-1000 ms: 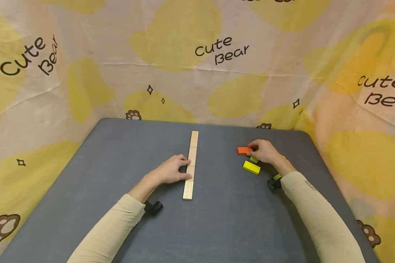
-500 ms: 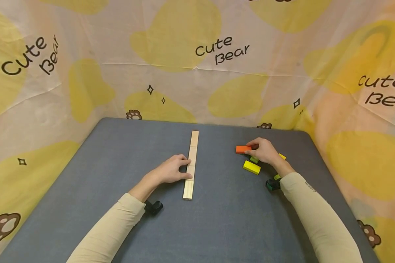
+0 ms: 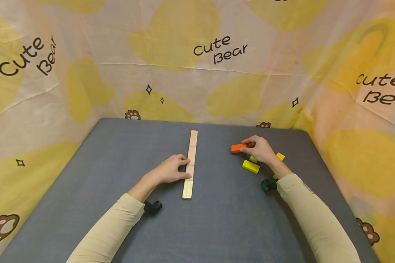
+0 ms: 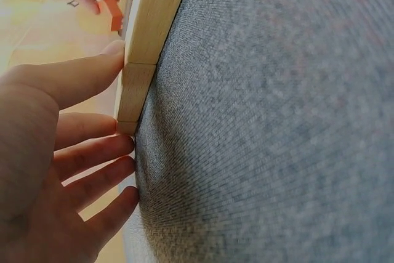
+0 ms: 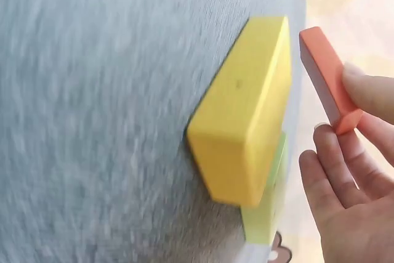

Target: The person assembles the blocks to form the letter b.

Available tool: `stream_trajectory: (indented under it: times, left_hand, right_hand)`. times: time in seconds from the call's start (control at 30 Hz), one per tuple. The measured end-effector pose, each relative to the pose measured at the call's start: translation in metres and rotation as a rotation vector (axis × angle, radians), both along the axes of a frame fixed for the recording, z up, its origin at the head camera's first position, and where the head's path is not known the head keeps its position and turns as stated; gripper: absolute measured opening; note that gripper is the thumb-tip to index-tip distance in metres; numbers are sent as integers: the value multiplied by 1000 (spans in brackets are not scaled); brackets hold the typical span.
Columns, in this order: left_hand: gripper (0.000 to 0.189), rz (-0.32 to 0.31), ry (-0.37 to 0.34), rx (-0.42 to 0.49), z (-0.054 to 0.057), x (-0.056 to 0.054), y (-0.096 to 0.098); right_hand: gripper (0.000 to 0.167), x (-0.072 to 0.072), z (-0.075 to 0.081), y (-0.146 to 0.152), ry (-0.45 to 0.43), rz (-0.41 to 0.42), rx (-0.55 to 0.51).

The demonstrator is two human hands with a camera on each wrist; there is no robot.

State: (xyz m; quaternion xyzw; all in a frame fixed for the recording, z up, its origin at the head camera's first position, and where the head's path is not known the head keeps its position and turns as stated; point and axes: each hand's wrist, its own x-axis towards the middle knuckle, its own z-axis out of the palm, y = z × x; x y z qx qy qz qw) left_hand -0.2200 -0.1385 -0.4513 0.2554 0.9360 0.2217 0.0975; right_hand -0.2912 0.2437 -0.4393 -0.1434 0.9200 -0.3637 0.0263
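Note:
A line of several plain wooden blocks [image 3: 192, 155] lies end to end on the table, running away from the person. My left hand [image 3: 172, 169] rests beside the line, thumb and fingertips touching its left side; in the left wrist view its fingers [image 4: 101, 155] are spread and loosely extended. On the right, my right hand [image 3: 262, 150] pinches an orange block [image 3: 237, 148] by one end between thumb and fingers. The right wrist view shows that orange block [image 5: 326, 75] tilted, above the level of a yellow block [image 5: 246, 103].
Close below the right hand lie the yellow block [image 3: 251, 166] and a light green block [image 3: 253, 159]. Another yellow block [image 3: 280, 156] and a green piece [image 3: 275, 176] are partly hidden by the right forearm. Printed cloth walls [image 3: 171, 44] border the grey table [image 3: 217, 226].
The right hand has moved left and slightly away from the person, carrying the orange block off from the other coloured blocks. The left hand stays at the wooden line.

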Motion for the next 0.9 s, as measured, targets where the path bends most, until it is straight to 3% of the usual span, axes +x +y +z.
stream_trajectory:
  times: [0.9]
  left_hand:
    - [69,8,-6,4,-1,0,-1]
  right_hand:
    - [33,17,-3,-70,17,73,-137]
